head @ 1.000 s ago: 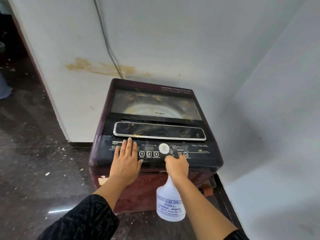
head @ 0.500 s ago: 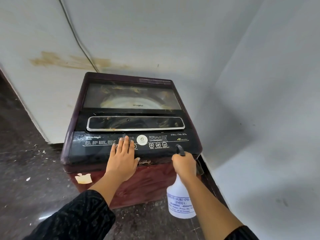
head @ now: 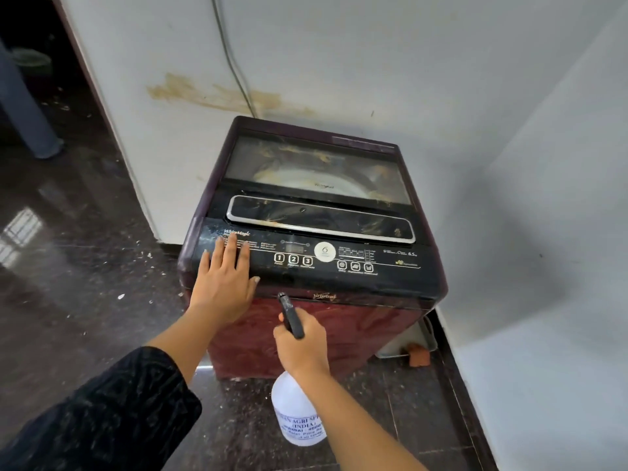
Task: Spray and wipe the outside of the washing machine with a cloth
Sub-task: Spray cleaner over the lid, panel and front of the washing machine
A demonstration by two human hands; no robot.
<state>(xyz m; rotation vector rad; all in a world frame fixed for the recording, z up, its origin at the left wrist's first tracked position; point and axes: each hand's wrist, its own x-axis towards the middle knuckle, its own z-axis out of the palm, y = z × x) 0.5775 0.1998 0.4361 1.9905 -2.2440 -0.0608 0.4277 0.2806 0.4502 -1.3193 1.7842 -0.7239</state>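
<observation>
A maroon top-loading washing machine (head: 367, 321) with a black control panel and a stained glass lid stands in the corner. My left hand (head: 224, 283) lies flat and open on the left end of the control panel, fingers spread. My right hand (head: 300, 345) grips the neck of a white spray bottle (head: 297, 413) in front of the machine's red front, its black nozzle pointing up toward the panel's front edge. No cloth is visible.
White walls close in behind and on the right (head: 543, 232). A cable (head: 234, 73) runs down the stained back wall. A white tray and a brick piece (head: 418, 355) lie at the machine's right foot. Dark floor (head: 68, 266) with scattered debris spreads to the left.
My left hand slid left along the control panel. My right hand with the bottle moved from the panel's right end toward the middle and lower, in front of the machine.
</observation>
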